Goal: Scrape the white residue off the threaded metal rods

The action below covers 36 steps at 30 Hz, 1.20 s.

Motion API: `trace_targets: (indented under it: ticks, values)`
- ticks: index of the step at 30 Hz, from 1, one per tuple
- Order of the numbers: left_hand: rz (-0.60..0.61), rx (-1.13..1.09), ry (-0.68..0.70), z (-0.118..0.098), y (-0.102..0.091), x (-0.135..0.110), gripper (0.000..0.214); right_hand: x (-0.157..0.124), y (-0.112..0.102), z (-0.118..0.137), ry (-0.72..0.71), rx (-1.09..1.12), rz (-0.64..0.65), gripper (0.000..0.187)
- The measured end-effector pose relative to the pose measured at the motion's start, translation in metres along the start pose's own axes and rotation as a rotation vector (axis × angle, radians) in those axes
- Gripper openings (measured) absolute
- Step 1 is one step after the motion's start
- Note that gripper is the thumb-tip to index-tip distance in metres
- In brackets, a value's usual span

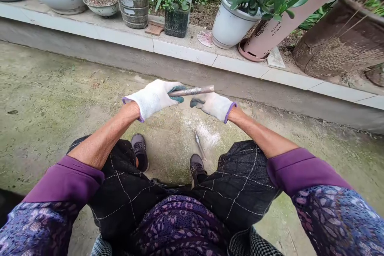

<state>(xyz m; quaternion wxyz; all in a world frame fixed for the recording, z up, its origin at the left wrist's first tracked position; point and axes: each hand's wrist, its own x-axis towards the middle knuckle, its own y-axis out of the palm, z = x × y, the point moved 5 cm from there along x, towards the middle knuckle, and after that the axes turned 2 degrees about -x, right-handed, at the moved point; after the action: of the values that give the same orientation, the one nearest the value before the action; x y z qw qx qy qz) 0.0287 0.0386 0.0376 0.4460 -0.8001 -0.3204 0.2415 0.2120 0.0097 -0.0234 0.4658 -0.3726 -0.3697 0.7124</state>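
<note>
My left hand (159,95), in a white glove with dark green fingers and a purple cuff, grips one end of a short stick (206,89). Silvery wire (193,91) is wound in coils round the stick's middle. Just below the free end is my right hand (213,105), gloved alike, its fingers closed together. What those fingers hold, if anything, is too small to make out. On the ground between my feet and the wall lies a second thin stick (200,147), its upper end silvery, beside a patch of white powder (210,135).
A low ledge edged with white tiles (183,51) runs across in front of me. On it stand a white pot (229,24), a dark square pot (176,22), a tilted pink planter (271,28) and a large brown pot (330,44). My shoes (139,150) rest on mossy concrete.
</note>
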Motion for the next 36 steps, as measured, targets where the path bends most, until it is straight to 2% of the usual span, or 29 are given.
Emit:
trace_targets:
  ticks: [4,9,12,15,19,23,26,29,32,36]
  values:
    - [-0.084,-0.018,-0.035,0.017,-0.009,0.006,0.048,-0.019,0.000,0.032,-0.096,-0.079,0.026,0.020]
    - [0.020,0.196,-0.098,0.022,0.003,0.011,0.048,-0.033,-0.023,0.063,-0.117,-0.185,-0.033,0.023]
    - [0.141,0.309,-0.080,0.019,0.018,0.014,0.048,-0.028,-0.044,0.058,-0.079,-0.164,-0.124,0.026]
    - [0.212,0.276,-0.022,0.011,0.029,0.012,0.046,-0.015,-0.057,0.038,-0.066,-0.070,-0.205,0.027]
    - [0.178,0.026,0.023,-0.003,0.026,0.003,0.045,0.000,-0.047,0.007,-0.028,0.078,-0.122,0.027]
    - [0.096,-0.101,-0.027,-0.004,0.018,0.002,0.045,0.001,-0.024,0.005,-0.046,0.134,-0.022,0.027]
    - [0.054,-0.039,-0.082,0.003,0.011,0.008,0.041,-0.003,-0.010,0.014,-0.026,0.099,0.024,0.028]
    - [0.019,0.044,-0.136,0.012,0.005,0.015,0.040,-0.010,-0.007,0.031,-0.086,0.074,0.044,0.027]
    - [0.017,0.165,-0.168,0.022,0.006,0.021,0.041,-0.019,-0.013,0.048,-0.116,0.049,0.015,0.025]
    - [0.068,0.392,-0.167,0.029,0.021,0.025,0.037,-0.028,-0.030,0.061,-0.136,-0.047,-0.068,0.024]
